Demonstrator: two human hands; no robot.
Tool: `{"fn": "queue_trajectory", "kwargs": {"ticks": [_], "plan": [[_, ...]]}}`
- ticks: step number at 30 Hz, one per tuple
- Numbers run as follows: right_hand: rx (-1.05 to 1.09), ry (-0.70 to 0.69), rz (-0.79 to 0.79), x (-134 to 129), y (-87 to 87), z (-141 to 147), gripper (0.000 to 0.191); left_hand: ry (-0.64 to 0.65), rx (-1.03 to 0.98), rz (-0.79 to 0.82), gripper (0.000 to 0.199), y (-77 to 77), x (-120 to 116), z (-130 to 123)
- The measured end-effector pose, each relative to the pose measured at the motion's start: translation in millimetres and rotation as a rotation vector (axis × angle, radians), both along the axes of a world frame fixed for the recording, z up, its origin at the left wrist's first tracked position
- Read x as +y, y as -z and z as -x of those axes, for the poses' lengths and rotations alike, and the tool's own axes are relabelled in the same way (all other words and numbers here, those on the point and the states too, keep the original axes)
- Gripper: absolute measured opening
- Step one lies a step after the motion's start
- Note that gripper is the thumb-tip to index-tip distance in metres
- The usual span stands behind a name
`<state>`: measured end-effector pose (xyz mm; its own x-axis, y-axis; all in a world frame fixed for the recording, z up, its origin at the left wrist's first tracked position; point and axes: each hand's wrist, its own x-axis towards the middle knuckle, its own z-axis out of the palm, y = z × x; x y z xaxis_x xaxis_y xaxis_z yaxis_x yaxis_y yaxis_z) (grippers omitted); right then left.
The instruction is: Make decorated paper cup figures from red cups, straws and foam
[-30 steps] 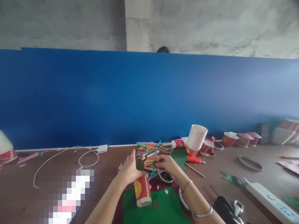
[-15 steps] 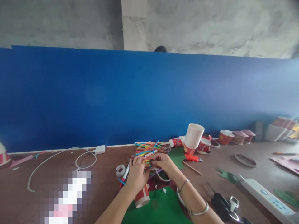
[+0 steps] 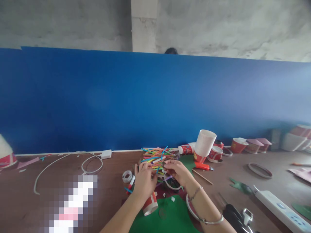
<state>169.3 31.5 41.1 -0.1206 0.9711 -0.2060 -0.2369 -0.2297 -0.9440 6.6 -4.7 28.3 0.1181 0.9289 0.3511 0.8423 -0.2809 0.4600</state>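
Observation:
My left hand is closed in a pinch, with a small blue piece showing at its thumb and fingertips. Facing it, my right hand pinches a small dark piece, perhaps a disc; the fingers partly cover it. Both hands hover just in front of a pile of coloured sticks. Below my left wrist lies a red-and-white paper cup, tipped with its open end toward me. It rests at the edge of a green sheet with white scraps on it.
A stack of paper cups stands right of the pile, beside an orange utility knife and a wooden stick. Clear tape lies left. Farther right are scissors and a power strip. A blue partition stands behind.
My fingertips have drawn slightly apart, the right hand taking the small dark piece a little away from the left. The whole view has shifted slightly.

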Motion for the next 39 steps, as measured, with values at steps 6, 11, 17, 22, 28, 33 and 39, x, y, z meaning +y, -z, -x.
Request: {"fn": "queue_trajectory", "kwargs": {"ticks": [6, 11, 17, 22, 28, 33, 39], "plan": [[-0.135, 0.01, -0.076, 0, 7.4, 11, 0.023, -0.01, 0.032, -0.012, 0.013, 1.2, -2, -1], [-0.178, 0.026, -0.116, 0, 13.0, 19, 0.031, -0.018, 0.047, -0.006, 0.013, 0.8, -2, -2], [-0.166, 0.039, -0.094, -4, 8.9, 24, 0.028, -0.001, 0.029, -0.016, 0.014, -0.1, -3, -2], [-0.156, 0.068, -0.104, -7, 9.9, 28, 0.022, 0.005, 0.015, -0.026, 0.014, 1.2, -3, -2], [-0.248, 0.074, -0.148, -7, 13.6, 29, 0.018, 0.013, 0.016, -0.036, 0.013, 0.7, -4, -3], [-0.451, 0.031, -0.203, -8, 12.2, 27, 0.019, 0.012, 0.012, -0.054, 0.015, -0.5, -5, -3], [-0.452, -0.008, -0.284, -5, 14.3, 27, 0.032, 0.006, 0.018, -0.043, 0.014, -3.1, -6, -4]]}}
